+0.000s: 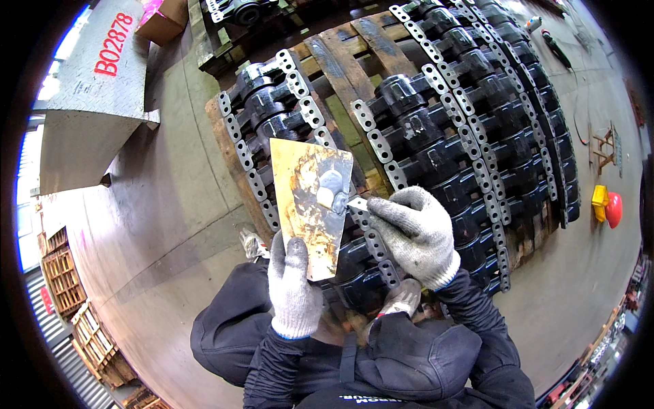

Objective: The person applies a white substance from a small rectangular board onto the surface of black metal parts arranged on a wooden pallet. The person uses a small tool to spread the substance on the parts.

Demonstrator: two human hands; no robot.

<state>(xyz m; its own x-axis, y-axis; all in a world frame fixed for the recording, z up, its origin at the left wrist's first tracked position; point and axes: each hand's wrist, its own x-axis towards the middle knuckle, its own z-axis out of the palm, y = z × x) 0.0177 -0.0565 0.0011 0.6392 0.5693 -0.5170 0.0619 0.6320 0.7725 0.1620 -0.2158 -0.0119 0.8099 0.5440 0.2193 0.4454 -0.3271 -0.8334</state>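
Observation:
My left hand (294, 290), in a grey-white knit glove, is closed on the lower edge of a flat tapered board (291, 194). The board is tan with brown stains, and a patch of grey paste (331, 183) is smeared over its right side. In my gloved right hand (417, 238), thumb and fingers pinch a small spreader (357, 204) with a pale flat blade. Its tip is at the board's right edge, beside the paste; I cannot tell whether it touches. Most of the spreader is hidden by my fingers.
Beneath and ahead, rows of black track rollers with grey drilled link plates (373, 133) lie on a wooden pallet (334, 68). A large grey metal piece (102, 88) stands at left. Far right are a grinder-like tool (555, 49) and a red-and-yellow object (613, 208). Wooden pallets (65, 279) stand far left.

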